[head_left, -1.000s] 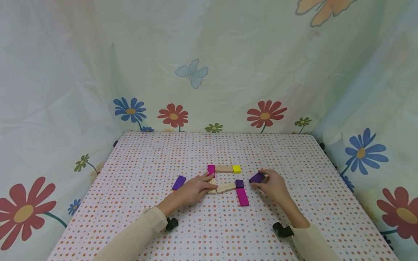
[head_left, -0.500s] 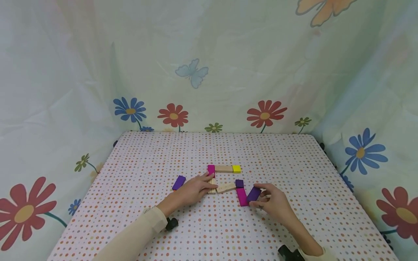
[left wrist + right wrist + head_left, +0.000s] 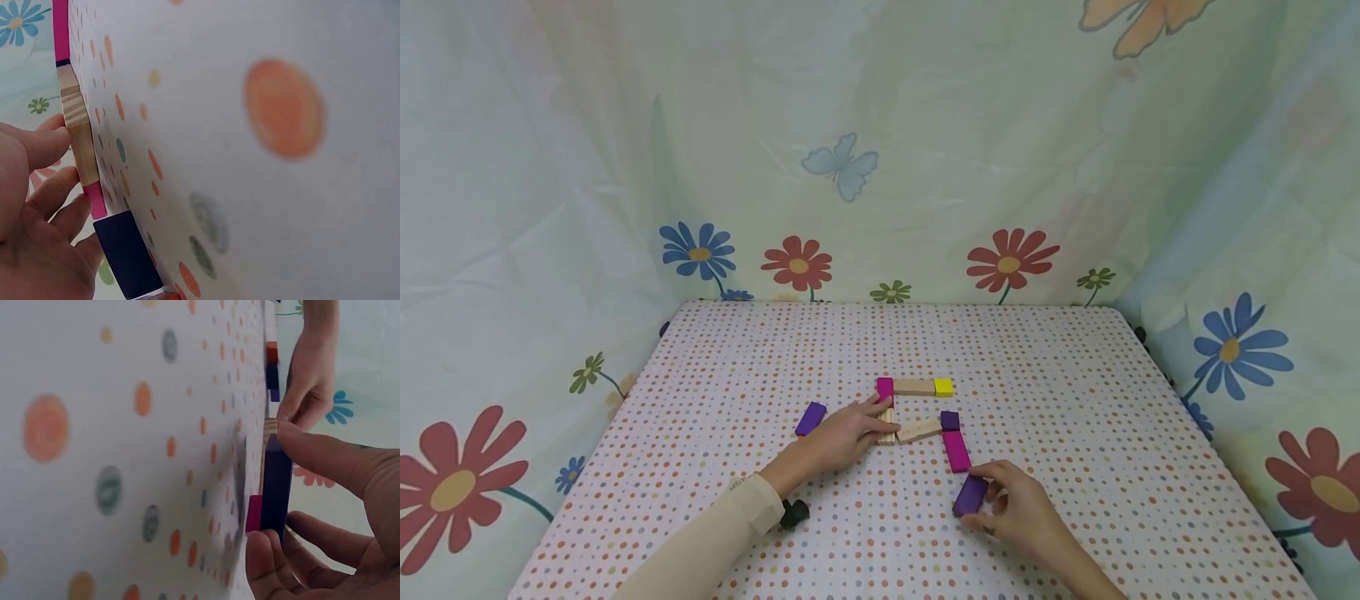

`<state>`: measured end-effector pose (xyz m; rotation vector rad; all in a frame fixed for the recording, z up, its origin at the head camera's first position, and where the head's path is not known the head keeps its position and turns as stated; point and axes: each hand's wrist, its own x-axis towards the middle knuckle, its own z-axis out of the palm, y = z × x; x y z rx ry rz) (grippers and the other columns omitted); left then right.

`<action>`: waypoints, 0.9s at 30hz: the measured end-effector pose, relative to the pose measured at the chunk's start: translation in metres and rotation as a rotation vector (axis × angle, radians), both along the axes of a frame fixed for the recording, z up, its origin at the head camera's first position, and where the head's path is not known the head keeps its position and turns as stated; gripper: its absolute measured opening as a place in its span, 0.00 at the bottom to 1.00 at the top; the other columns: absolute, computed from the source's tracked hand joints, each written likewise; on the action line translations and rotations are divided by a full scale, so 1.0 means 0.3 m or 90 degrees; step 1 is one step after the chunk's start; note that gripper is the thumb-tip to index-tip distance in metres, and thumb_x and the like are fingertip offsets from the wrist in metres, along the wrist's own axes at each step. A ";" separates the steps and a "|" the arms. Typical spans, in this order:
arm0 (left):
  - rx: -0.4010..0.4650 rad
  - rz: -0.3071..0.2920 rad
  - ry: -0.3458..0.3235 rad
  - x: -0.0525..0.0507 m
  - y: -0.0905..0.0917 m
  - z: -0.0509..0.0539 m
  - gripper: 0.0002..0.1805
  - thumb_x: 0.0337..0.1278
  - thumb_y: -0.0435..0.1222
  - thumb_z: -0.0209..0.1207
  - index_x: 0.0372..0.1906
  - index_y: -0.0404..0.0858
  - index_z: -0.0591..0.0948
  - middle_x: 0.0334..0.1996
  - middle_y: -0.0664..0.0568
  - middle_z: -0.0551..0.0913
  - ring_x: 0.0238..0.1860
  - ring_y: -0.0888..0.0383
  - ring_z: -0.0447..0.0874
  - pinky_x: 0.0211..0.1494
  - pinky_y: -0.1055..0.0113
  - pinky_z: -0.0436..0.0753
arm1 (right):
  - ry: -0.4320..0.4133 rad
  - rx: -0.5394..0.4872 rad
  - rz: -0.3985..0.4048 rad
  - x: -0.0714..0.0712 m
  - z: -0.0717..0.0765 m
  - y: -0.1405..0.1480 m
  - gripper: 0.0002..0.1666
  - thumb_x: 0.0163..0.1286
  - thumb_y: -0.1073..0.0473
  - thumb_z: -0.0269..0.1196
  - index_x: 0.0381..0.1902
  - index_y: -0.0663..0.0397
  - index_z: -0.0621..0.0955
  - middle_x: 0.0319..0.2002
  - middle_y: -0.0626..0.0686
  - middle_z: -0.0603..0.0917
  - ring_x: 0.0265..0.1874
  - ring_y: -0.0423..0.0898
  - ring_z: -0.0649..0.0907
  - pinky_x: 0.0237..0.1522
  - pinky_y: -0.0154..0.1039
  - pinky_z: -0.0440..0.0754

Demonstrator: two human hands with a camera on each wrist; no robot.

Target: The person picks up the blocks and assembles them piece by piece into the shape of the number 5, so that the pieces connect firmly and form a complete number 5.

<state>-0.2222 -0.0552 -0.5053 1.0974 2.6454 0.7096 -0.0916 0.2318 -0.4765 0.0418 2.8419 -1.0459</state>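
Note:
My right hand (image 3: 1018, 508) pinches a purple block (image 3: 971, 495) by its ends, between thumb and fingers. In the right wrist view this block (image 3: 275, 487) appears just off the table. Its far end is close to the near end of a magenta block (image 3: 957, 451), which meets a dark purple block (image 3: 950, 421). A slanted wooden block (image 3: 919, 431) joins these to an upright line on the left. There my left hand (image 3: 842, 437) rests its fingers on a magenta block (image 3: 885, 390) and a wooden block (image 3: 887, 437), partly covering them.
A wooden block (image 3: 914, 387) and a yellow block (image 3: 943, 387) form the far row. Left of my left hand lies another purple block (image 3: 811, 418), with something orange at its near end. Patterned curtains stand behind the dotted table (image 3: 760, 350).
My right hand has carried the purple block toward me, past the right of the magenta block to its near end, turning it on the way. My left hand has stayed still.

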 end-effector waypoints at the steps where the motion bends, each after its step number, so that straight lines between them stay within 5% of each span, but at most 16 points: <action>1: 0.000 0.001 -0.001 0.000 0.000 0.000 0.21 0.82 0.37 0.54 0.71 0.53 0.81 0.84 0.50 0.61 0.87 0.46 0.52 0.87 0.45 0.59 | -0.005 0.002 0.001 0.003 -0.003 -0.004 0.40 0.42 0.58 0.88 0.57 0.56 0.87 0.44 0.47 0.84 0.34 0.41 0.77 0.33 0.30 0.78; 14: 0.007 -0.003 -0.005 0.001 0.000 0.003 0.21 0.82 0.36 0.53 0.71 0.52 0.82 0.84 0.49 0.61 0.87 0.45 0.52 0.87 0.44 0.58 | -0.019 0.042 0.011 0.020 -0.017 0.000 0.46 0.43 0.53 0.88 0.61 0.59 0.83 0.46 0.49 0.82 0.34 0.40 0.76 0.32 0.30 0.75; 27: 0.011 -0.004 -0.011 0.005 -0.003 0.007 0.21 0.83 0.37 0.53 0.71 0.51 0.81 0.84 0.48 0.61 0.87 0.45 0.52 0.87 0.44 0.58 | -0.029 0.049 -0.003 0.016 -0.017 -0.010 0.37 0.46 0.53 0.87 0.53 0.59 0.84 0.40 0.49 0.79 0.34 0.42 0.75 0.31 0.31 0.73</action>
